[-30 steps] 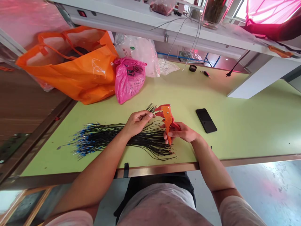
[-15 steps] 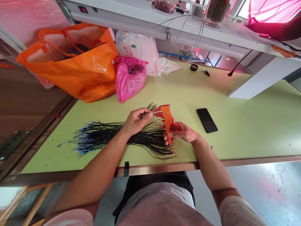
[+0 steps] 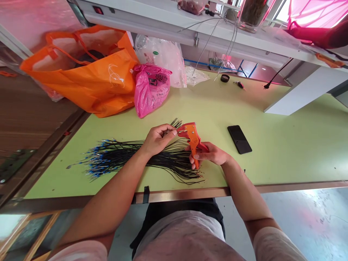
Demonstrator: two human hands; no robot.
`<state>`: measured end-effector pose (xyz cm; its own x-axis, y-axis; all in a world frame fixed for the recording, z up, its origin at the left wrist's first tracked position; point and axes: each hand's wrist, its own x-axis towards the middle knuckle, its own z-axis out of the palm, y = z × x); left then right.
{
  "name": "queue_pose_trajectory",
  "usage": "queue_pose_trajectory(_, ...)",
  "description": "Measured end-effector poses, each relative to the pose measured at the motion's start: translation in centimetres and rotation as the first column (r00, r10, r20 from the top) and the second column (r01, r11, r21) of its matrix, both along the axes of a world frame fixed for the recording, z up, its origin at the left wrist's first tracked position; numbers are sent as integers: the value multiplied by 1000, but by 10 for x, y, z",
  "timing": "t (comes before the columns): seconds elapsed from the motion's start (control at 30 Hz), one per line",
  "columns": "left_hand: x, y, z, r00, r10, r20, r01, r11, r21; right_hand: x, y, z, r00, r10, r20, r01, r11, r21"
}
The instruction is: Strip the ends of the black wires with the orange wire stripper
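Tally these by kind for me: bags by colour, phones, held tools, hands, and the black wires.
Orange bag: 1
Pink bag: 1
White translucent bag: 1
Phone: 1
Held tool: 1
Hands, left and right: 2
Black wires: too many overlapping to count
Total without wires: 7

An orange bag [image 3: 95, 83] stands on the table [image 3: 272, 145], a pink bag [image 3: 152, 90] beside it and a clear plastic bag [image 3: 163, 54] behind. A phone [image 3: 239, 139] lies flat; farther back are a black ring [image 3: 224, 78], keys [image 3: 240, 85] and a plug [image 3: 266, 86].
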<state>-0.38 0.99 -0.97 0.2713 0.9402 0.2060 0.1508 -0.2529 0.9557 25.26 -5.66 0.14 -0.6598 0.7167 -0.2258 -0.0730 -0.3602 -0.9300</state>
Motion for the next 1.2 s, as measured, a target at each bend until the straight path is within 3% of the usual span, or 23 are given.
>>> queue_pose_trajectory(0.37, 1, -2, -2, 1000, 26, -12, -25, 997, 74, -7, -2, 1, 997, -76, 27, 75, 997, 26)
queue_pose_trajectory(0.67, 0, -3, -1, 1000, 18, -5, -17, 996, 88, -11, -4, 5, 997, -65, 34, 63, 997, 49)
queue_pose_trajectory(1.2, -2, -6, 0, 995, 55, -85, -39, 983, 179, -12, -3, -4, 997, -73, 10, 73, 997, 40)
